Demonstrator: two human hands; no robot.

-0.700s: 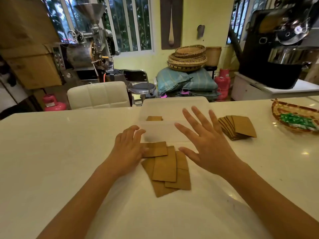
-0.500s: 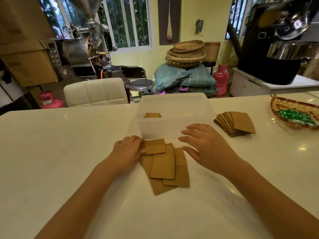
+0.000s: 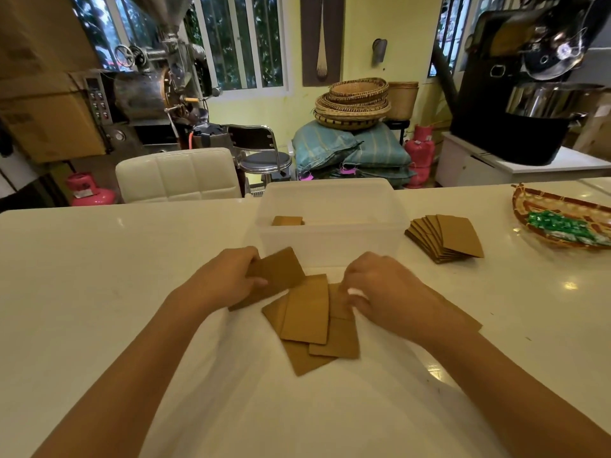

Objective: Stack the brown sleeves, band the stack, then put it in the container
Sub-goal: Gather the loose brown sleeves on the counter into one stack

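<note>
Brown sleeves: flat cardboard, trapezoid shape, matte. Loose sleeves (image 3: 307,312) at desk centre, approx. 4 overlapping, unbanded. One lifted sleeve (image 3: 276,276) is tilted, pinched in left hand (image 3: 228,279), thumb on top, fingers (image 3: 254,256) curled over its far edge. Right hand (image 3: 383,295) rests knuckles-up w/ fingers bent down onto right edge of the loose group; a further sleeve edge shows beneath right wrist; grip on any sleeve cannot be confirmed. Container (image 3: 330,239): 1 translucent plastic tub just behind hands, 1 sleeve bundle (image 3: 287,221) inside at left. Fanned stack (image 3: 446,238), approx. 8 sleeves, right of the tub. Woven basket (image 3: 529,209) w/ green wrapped items far right. Desk (image 3: 99,292) white, glossy.
</note>
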